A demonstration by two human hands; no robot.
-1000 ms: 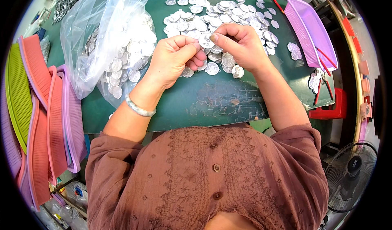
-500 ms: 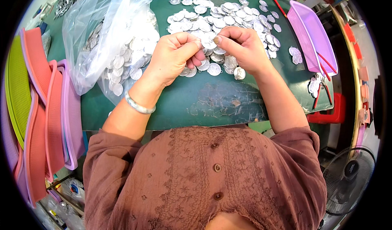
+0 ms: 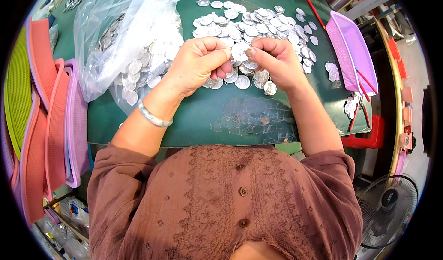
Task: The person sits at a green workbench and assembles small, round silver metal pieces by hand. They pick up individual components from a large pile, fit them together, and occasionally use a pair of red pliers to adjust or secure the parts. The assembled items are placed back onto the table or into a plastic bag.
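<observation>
Between my two hands, a round silver medal [image 3: 240,52] shows its pale face. My left hand [image 3: 200,61] is closed, with thumb and forefinger pinching the medal's left edge; a pale bangle circles that wrist. On the other side, my right hand [image 3: 277,61] pinches the right edge between thumb and bent fingers. A wide pile of similar silver medals [image 3: 265,27] spreads just beyond and under my hands. One medal [image 3: 270,88] lies below my right hand, with a raised figure on it.
At left, a clear plastic bag [image 3: 101,38] holds more medals, beside stacked coloured baskets [image 3: 39,140]. A purple basket [image 3: 341,43] stands at right, near red-handled pliers [image 3: 359,114] and a small medal group [image 3: 332,70]. The green table [image 3: 194,121] has a scuffed front; a fan [image 3: 387,204] stands lower right.
The view has shifted slightly. Between my fingertips the medal now shows more plainly, and both hands stay closed in nearly the same place above the pile.
</observation>
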